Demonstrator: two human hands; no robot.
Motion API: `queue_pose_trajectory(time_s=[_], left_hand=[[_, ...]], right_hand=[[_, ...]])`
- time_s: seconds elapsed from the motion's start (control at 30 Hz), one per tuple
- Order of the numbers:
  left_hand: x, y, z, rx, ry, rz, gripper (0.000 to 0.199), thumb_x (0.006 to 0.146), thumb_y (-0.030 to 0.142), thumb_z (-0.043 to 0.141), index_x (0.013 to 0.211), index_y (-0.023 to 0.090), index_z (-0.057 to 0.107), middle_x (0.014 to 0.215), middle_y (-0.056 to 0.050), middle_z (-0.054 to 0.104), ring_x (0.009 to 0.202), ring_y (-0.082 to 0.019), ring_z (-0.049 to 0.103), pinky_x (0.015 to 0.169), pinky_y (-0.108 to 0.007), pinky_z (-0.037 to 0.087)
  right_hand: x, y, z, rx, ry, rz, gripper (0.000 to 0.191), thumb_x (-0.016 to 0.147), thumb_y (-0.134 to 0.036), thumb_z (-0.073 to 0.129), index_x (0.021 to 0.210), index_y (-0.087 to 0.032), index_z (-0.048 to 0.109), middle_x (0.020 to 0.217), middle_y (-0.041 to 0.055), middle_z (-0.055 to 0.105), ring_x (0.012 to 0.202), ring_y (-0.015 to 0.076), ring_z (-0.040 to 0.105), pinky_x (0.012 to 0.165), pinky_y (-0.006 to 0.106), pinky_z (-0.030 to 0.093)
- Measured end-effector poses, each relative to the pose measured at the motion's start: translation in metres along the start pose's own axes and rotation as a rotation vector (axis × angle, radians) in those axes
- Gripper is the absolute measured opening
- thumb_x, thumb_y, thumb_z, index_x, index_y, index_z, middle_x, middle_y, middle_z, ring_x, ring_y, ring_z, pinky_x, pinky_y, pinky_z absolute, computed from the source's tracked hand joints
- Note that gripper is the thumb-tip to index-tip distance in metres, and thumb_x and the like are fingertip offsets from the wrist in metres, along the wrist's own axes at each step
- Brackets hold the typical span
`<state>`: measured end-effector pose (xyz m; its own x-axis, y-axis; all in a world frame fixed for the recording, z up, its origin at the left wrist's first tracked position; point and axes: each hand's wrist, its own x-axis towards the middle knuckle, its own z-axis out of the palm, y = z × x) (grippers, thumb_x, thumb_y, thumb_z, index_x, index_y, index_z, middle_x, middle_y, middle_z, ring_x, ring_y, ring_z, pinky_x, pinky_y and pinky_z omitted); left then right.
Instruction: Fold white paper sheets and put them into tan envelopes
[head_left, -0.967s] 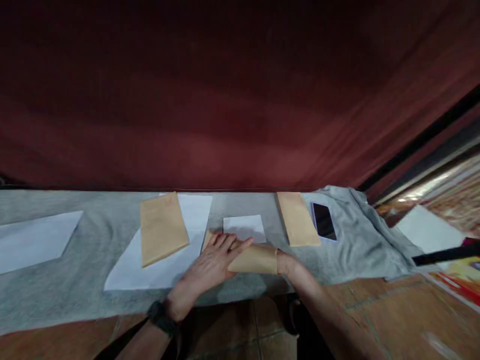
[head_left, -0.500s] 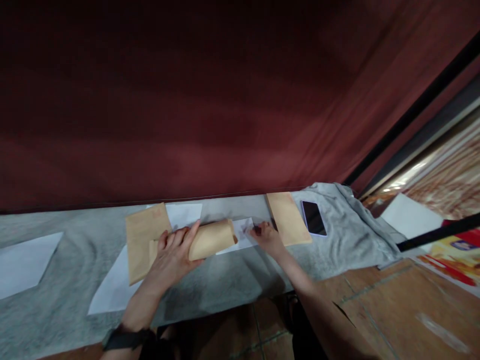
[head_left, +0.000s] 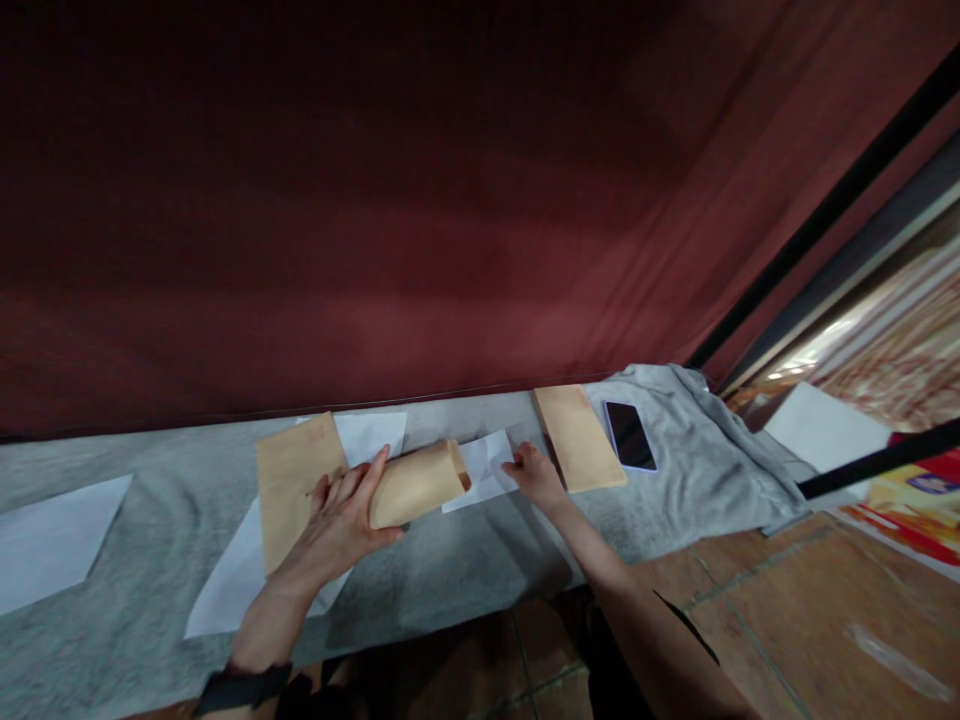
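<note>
My left hand grips a brown paper envelope, thumb on the near side and fingers on the far side. The envelope bows upward, and its open end faces right. A white sheet of paper lies at that mouth; I cannot tell how far it reaches inside. My right hand pinches the sheet's right edge. Another brown envelope lies partly under my left hand, on top of white paper. Just right of my right hand lies a further brown envelope.
Grey cloth covers the long narrow surface, backed by a dark red wall. A phone rests at the right, more white paper at the far left. Tiled floor and a black bar are on the right.
The white sheet has swung slightly, its right end now higher, and shows more plainly beside my right hand. My left hand and the bowed envelope have shifted a little left.
</note>
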<state>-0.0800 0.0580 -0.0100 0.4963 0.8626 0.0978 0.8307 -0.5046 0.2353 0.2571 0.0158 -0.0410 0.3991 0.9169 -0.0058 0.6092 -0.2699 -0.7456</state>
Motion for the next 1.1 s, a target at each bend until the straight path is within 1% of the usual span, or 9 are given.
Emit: queue_pose_trajectory(time_s=[0.13, 0.27, 0.33, 0.4, 0.47, 0.57, 0.77, 0.93, 1.1], left_hand=[[0.002, 0.001, 0.001, -0.002, -0.03, -0.025, 0.109, 0.076, 0.048, 0.068, 0.164, 0.024, 0.01, 0.137, -0.014, 0.056, 0.132, -0.039, 0.049, 0.117, -0.059, 0.019], [0.004, 0.002, 0.002, 0.002, -0.041, -0.029, 0.108, 0.076, 0.049, 0.066, 0.164, 0.024, 0.01, 0.136, -0.014, 0.057, 0.132, -0.039, 0.05, 0.118, -0.058, 0.018], [0.004, 0.003, 0.001, 0.006, -0.041, -0.037, 0.107, 0.077, 0.05, 0.065, 0.164, 0.023, 0.01, 0.136, -0.013, 0.057, 0.132, -0.038, 0.049, 0.119, -0.058, 0.018], [0.005, 0.003, 0.001, 0.013, -0.036, -0.042, 0.106, 0.078, 0.05, 0.064, 0.164, 0.023, 0.01, 0.135, -0.013, 0.058, 0.133, -0.038, 0.049, 0.119, -0.057, 0.018], [0.006, 0.002, 0.001, 0.024, -0.029, -0.043, 0.106, 0.078, 0.051, 0.064, 0.164, 0.022, 0.01, 0.136, -0.014, 0.057, 0.132, -0.038, 0.049, 0.119, -0.056, 0.018], [0.007, 0.003, 0.001, 0.031, -0.019, -0.038, 0.106, 0.078, 0.051, 0.065, 0.164, 0.022, 0.009, 0.137, -0.015, 0.057, 0.131, -0.038, 0.049, 0.118, -0.058, 0.018], [0.008, 0.004, 0.004, 0.042, 0.028, -0.009, 0.107, 0.079, 0.052, 0.066, 0.164, 0.021, 0.009, 0.135, -0.016, 0.057, 0.131, -0.038, 0.048, 0.117, -0.061, 0.019], [0.01, 0.006, 0.006, 0.075, 0.075, 0.037, 0.107, 0.08, 0.052, 0.067, 0.164, 0.021, 0.008, 0.137, -0.017, 0.054, 0.133, -0.038, 0.046, 0.118, -0.062, 0.016], [0.01, 0.014, 0.005, 0.098, 0.09, 0.049, 0.108, 0.079, 0.047, 0.07, 0.164, 0.026, 0.007, 0.139, -0.015, 0.052, 0.134, -0.037, 0.045, 0.119, -0.063, 0.011]], right_hand=[[0.014, 0.008, -0.021, 0.148, 0.091, 0.01, 0.018, 0.084, -0.035, 0.061, 0.078, -0.025, 0.046, 0.068, -0.0043, 0.052, 0.063, 0.0165, 0.055, 0.053, 0.025, 0.043], [0.02, 0.006, -0.031, 0.593, 0.215, -0.078, 0.033, 0.079, -0.052, 0.064, 0.081, -0.027, 0.043, 0.069, -0.0066, 0.045, 0.062, 0.0151, 0.049, 0.049, 0.025, 0.046], [0.019, 0.003, -0.029, 0.713, 0.219, -0.13, 0.038, 0.074, -0.054, 0.068, 0.078, -0.026, 0.043, 0.067, -0.0069, 0.045, 0.061, 0.0138, 0.047, 0.052, 0.024, 0.046], [0.017, 0.002, -0.025, 0.7, 0.146, -0.157, 0.037, 0.074, -0.054, 0.068, 0.076, -0.025, 0.045, 0.067, -0.0056, 0.048, 0.062, 0.0136, 0.048, 0.056, 0.025, 0.047], [0.015, 0.002, -0.023, 0.625, 0.007, -0.143, 0.035, 0.076, -0.056, 0.065, 0.077, -0.024, 0.051, 0.069, -0.0031, 0.054, 0.065, 0.0146, 0.051, 0.057, 0.025, 0.047], [0.011, 0.007, -0.024, 0.528, -0.148, -0.081, 0.035, 0.079, -0.057, 0.061, 0.075, -0.022, 0.056, 0.067, -0.002, 0.056, 0.063, 0.0153, 0.053, 0.052, 0.025, 0.046], [0.012, 0.02, -0.038, 0.428, -0.259, -0.043, 0.024, 0.081, -0.04, 0.06, 0.067, -0.02, 0.059, 0.056, -0.0043, 0.052, 0.051, 0.0115, 0.048, 0.045, 0.021, 0.039], [0.011, 0.018, -0.048, 0.375, -0.331, -0.052, 0.023, 0.081, -0.035, 0.061, 0.064, -0.02, 0.062, 0.054, -0.0047, 0.053, 0.051, 0.0111, 0.048, 0.046, 0.02, 0.037], [0.012, 0.014, -0.048, 0.333, -0.308, -0.078, 0.023, 0.083, -0.034, 0.058, 0.067, -0.019, 0.064, 0.055, -0.0052, 0.051, 0.054, 0.0113, 0.046, 0.05, 0.021, 0.035]])
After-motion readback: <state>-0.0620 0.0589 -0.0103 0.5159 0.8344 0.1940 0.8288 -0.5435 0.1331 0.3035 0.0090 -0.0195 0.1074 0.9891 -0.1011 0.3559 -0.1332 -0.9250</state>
